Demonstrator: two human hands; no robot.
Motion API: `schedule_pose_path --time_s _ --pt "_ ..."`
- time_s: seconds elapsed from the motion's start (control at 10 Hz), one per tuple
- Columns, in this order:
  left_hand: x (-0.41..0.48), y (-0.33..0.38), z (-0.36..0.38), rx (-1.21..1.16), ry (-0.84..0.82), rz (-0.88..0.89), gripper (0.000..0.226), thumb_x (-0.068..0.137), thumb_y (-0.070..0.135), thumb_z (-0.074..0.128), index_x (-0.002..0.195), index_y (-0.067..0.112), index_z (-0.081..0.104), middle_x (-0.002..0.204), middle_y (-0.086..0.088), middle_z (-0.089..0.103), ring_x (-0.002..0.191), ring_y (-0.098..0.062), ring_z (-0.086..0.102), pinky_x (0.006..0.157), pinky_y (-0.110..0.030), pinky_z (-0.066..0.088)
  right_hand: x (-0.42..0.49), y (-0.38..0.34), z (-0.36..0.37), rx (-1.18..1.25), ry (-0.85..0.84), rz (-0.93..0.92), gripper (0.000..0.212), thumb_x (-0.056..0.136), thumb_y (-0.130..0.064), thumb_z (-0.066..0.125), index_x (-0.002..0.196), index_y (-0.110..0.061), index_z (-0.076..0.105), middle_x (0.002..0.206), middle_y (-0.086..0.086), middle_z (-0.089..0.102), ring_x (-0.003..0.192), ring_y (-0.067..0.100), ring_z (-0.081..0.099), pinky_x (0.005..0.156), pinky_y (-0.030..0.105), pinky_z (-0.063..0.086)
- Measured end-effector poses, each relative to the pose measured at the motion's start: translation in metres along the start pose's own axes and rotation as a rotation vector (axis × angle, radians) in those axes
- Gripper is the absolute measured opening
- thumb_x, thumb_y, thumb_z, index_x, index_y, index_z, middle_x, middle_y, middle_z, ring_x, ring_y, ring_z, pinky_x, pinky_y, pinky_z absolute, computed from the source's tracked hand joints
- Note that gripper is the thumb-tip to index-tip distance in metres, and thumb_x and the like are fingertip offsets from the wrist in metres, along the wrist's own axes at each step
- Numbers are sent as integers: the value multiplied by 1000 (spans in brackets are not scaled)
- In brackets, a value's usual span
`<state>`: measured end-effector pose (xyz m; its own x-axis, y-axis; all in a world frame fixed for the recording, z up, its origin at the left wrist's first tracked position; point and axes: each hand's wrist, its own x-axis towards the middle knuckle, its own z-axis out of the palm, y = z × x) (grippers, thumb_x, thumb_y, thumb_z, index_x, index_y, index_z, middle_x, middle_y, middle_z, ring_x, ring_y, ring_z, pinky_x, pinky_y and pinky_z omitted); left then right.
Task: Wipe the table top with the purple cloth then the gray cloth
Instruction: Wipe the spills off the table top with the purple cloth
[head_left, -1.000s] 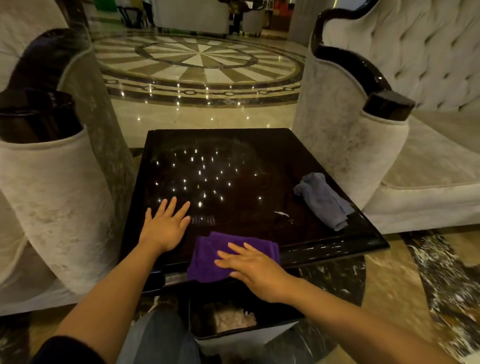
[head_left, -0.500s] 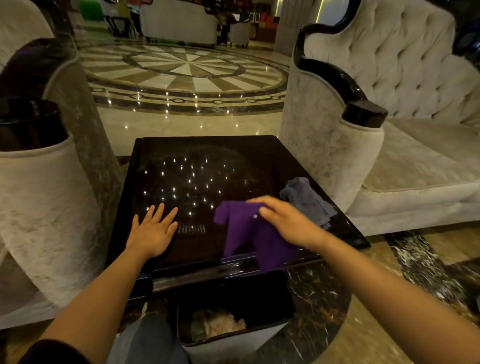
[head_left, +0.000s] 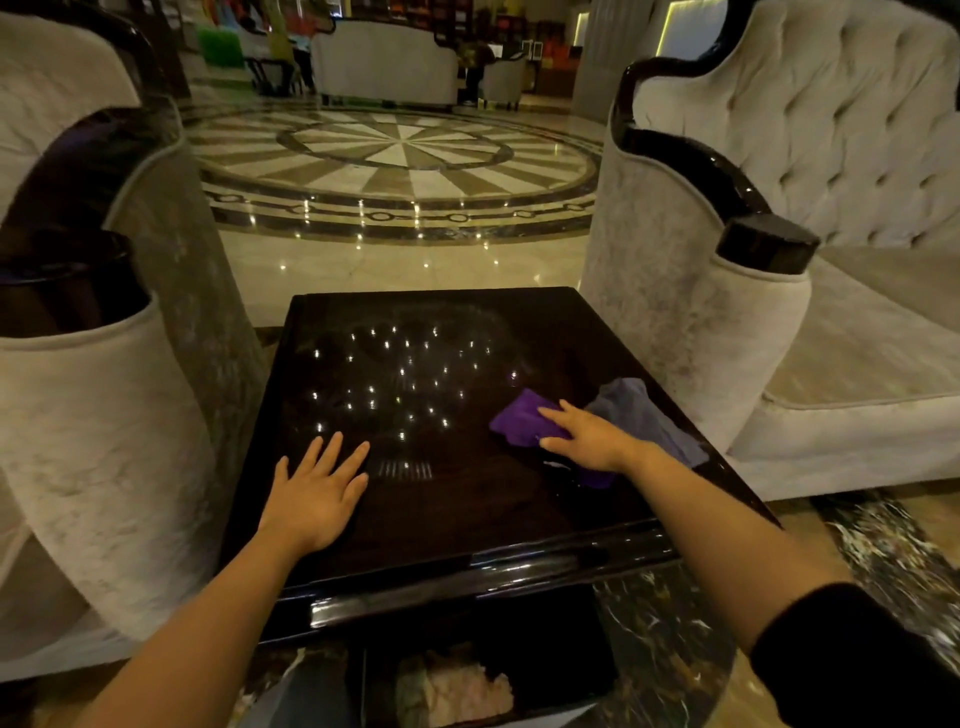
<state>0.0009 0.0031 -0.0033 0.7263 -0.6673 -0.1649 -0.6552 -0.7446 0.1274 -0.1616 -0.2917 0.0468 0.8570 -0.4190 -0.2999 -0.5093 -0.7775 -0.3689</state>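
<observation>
Your right hand (head_left: 589, 439) presses flat, fingers spread, on the soft purple microfibre cloth (head_left: 524, 418); the limp gray cloth (head_left: 639, 410) lies just beyond your fingertips. Your left hand (head_left: 317, 496) rests open on the glossy black table top (head_left: 441, 519). Both cloths look light; pinch a fold.

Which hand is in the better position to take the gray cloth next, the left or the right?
The right hand, probably. It rests on the purple cloth, right beside the gray cloth. The left hand lies flat on the table top, farther away.
</observation>
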Motion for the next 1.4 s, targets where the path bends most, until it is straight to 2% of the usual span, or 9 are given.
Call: schedule_pose_path --time_s 0.1,0.2,0.3,0.4,0.6,0.9,1.2,1.4 --pt "0 0 -1 5 -2 -4 52 95 48 11 144 36 -1 157 0 -6 144 -20 -8 116 -50 1 6 3 4 23 -1 -4 59 92 -45 41 142 -33 13 156 11 2 143 29 3 116 43 7" --pt "-1 1 -2 4 -4 -5 51 95 48 11 143 36 -2 157 0 -7 144 -20 -9 116 -49 0 10 7 7 37 -17 -11 58 90 -51 37 141 -39 11 157 7 0 143 27 1 116 42 4" --pt "-1 2 -2 3 -3 -8 52 95 48 11 143 36 -2 157 0 -7 144 -19 -9 116 -49 0 9 10 13 58 30 -21 54 90 -53 35 140 -38 19 157 5 5 143 26 5 117 43 5" --pt "-1 2 -1 1 -7 -7 52 95 48 11 143 36 -2 157 0 -7 144 -20 -9 116 -49 -1 6 10 18 114 71 -15 49 92 -48 34 139 -36 26 156 5 11 143 24 10 118 42 8" --pt "-1 2 -1 -7 -5 -6 51 95 47 11 144 36 -1 157 -1 -6 144 -20 -9 116 -49 -2 -11 -1 33 14 104 -78 46 97 -40 28 141 -27 24 155 11 13 142 24 12 116 36 6" --pt "-5 5 -3 -36 -17 -13 51 95 47 10 144 35 0 157 -2 -6 144 -22 -9 115 -50 -2 -51 -37 66 -51 111 -169 51 94 -43 34 141 -25 25 154 5 19 141 23 16 115 35 14" --pt "-5 5 -4 -46 -16 -11 51 95 46 11 144 35 1 157 -3 -6 144 -22 -9 115 -50 -3 -95 -77 112 31 291 -306 42 93 -36 41 133 -24 41 146 0 39 135 17 31 110 34 24" --pt "-6 7 -8 -37 -27 -8 51 96 44 12 144 32 1 157 -5 -5 144 -24 -9 115 -51 -2 -126 -87 133 87 233 -422 37 93 -28 45 129 -19 48 142 0 44 130 15 36 107 22 22"
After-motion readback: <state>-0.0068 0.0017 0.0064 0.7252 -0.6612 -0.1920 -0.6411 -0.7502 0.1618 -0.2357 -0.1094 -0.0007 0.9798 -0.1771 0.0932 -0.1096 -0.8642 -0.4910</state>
